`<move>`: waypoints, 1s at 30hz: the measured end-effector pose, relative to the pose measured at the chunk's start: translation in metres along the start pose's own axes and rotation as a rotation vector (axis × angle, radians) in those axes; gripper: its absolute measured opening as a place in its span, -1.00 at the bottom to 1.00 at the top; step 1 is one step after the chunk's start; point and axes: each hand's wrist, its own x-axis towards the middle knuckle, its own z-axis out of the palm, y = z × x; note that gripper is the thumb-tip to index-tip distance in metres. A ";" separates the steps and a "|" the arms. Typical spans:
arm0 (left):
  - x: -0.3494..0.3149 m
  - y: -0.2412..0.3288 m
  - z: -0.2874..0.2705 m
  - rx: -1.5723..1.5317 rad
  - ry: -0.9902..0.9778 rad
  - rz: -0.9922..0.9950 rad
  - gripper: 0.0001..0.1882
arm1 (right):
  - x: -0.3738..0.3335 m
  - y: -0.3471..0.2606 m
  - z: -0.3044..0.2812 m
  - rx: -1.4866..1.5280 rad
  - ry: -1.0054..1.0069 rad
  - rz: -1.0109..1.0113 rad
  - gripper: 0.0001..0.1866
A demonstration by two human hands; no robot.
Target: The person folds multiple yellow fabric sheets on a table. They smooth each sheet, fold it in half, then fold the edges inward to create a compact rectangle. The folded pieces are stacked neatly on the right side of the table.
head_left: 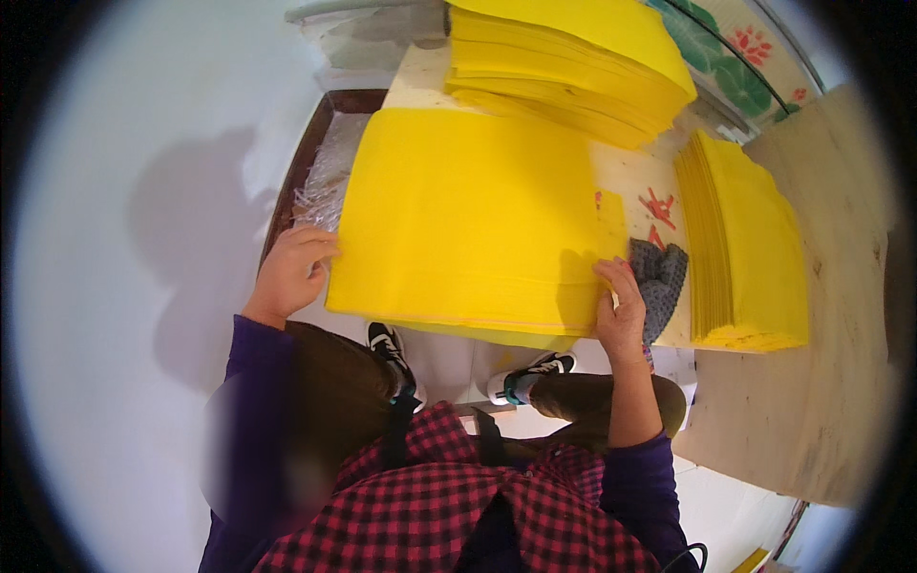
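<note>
A wide yellow fabric sheet (468, 210), with layers showing at its front edge, lies flat before me. It overhangs the table's near side. My left hand (296, 272) is at the sheet's left edge, its fingertips touching the border, thumb and fingers apart. At the near right corner, my right hand (621, 310) has its fingers curled on the sheet's edge, with the thumb beside them. What lies under the right fingertips is hidden. Just beyond that hand is a crumpled dark grey textured glove or cloth (657, 282).
A tall stack of yellow sheets (573, 72) stands at the back, another stack (750, 248) at the right. Orange-red strips (659, 207) lie on the pale wooden table (630, 167). Left of it is a brown-edged tray or box (306, 162) with clear plastic, near a white wall (124, 286).
</note>
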 end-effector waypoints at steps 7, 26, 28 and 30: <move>0.014 0.021 -0.005 0.019 0.117 0.023 -0.67 | -0.032 -0.004 -0.004 0.571 0.106 0.443 -0.62; 0.112 0.208 0.155 -0.286 -0.211 0.138 -0.52 | -0.074 -0.015 -0.010 0.573 0.132 0.447 -0.56; 0.111 0.208 0.158 -0.237 -0.244 0.140 -0.49 | -0.074 -0.015 -0.009 0.596 0.126 0.435 -0.54; 0.111 0.207 0.157 -0.252 -0.268 0.106 -0.48 | -0.075 -0.014 -0.010 0.594 0.103 0.408 -0.53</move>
